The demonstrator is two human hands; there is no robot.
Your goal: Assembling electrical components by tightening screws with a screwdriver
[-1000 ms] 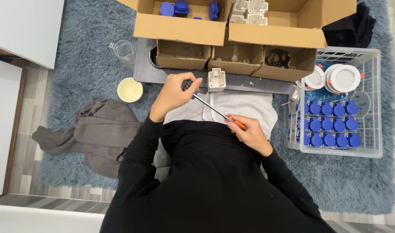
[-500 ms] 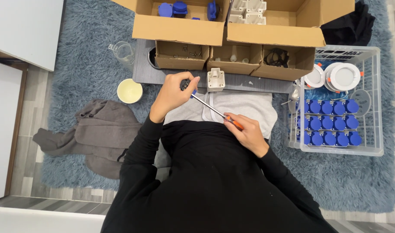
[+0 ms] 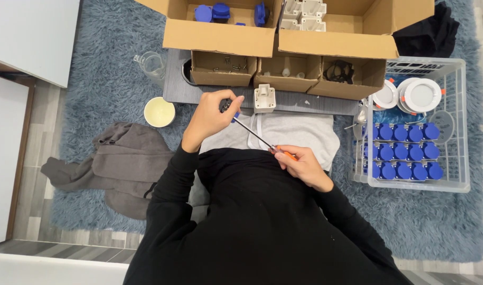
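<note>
My left hand [image 3: 210, 119] is closed around a small blue part, mostly hidden in the fingers, held over my lap near the grey mat [image 3: 172, 84]. My right hand [image 3: 302, 164] grips the orange handle of a screwdriver [image 3: 254, 135]; its thin metal shaft runs up and left, with the tip at the part in my left hand. A white plastic block [image 3: 264, 97] stands on the mat just right of my left hand.
Open cardboard boxes [image 3: 220, 37] with blue and white parts sit at the top, small tray boxes [image 3: 286, 74] below them. A white wire basket [image 3: 452, 174] at right holds several blue parts and round white discs. A cream bowl [image 3: 159, 112], clear cup [image 3: 150, 64] and grey garment [image 3: 120, 163] lie left.
Both hands stay joined on the screwdriver and the blue part; the left hand has shifted very slightly. Nothing else has moved.
</note>
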